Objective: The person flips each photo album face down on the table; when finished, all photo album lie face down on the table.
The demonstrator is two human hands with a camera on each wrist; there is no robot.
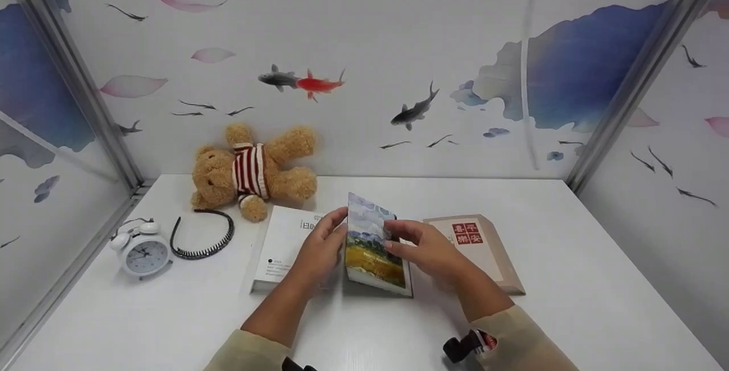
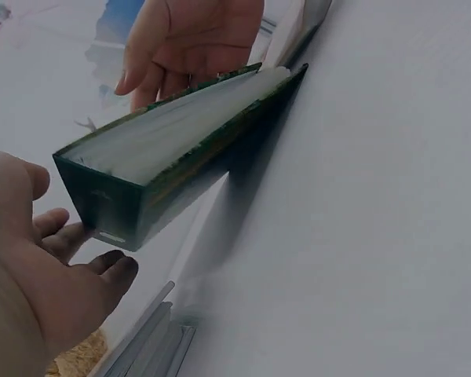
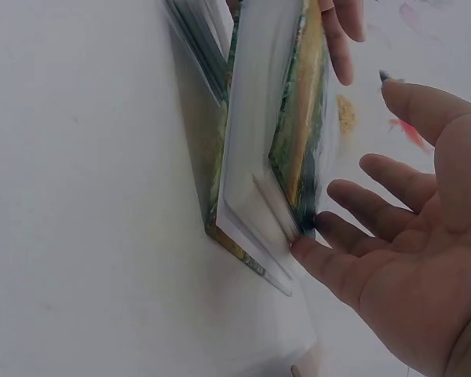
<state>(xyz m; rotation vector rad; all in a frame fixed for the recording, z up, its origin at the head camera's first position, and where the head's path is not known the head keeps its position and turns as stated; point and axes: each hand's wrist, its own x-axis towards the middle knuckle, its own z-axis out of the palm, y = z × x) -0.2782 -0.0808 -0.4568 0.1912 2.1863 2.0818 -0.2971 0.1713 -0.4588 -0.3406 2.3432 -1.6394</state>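
A hardcover book (image 1: 375,245) with a painted landscape on its cover stands on edge, tilted and partly spread, between the two hands. My left hand (image 1: 326,248) is at its spine; in the left wrist view, the left fingers (image 2: 102,275) are extended near the dark green spine (image 2: 102,206), with the thumb apart. From the other side, my right hand (image 1: 433,248) reaches the cover's free edge. The right wrist view has the fairly straight right fingers (image 3: 369,208) touching the cover and page edges (image 3: 279,208). Whether the book's lower edge bears on the table is unclear.
A white book (image 1: 279,251) lies left of the hands, and a beige book (image 1: 492,245) with red characters lies right. Farther left are a white alarm clock (image 1: 145,251), a black toothed headband (image 1: 230,231) and a teddy bear (image 1: 250,171) against the wall.
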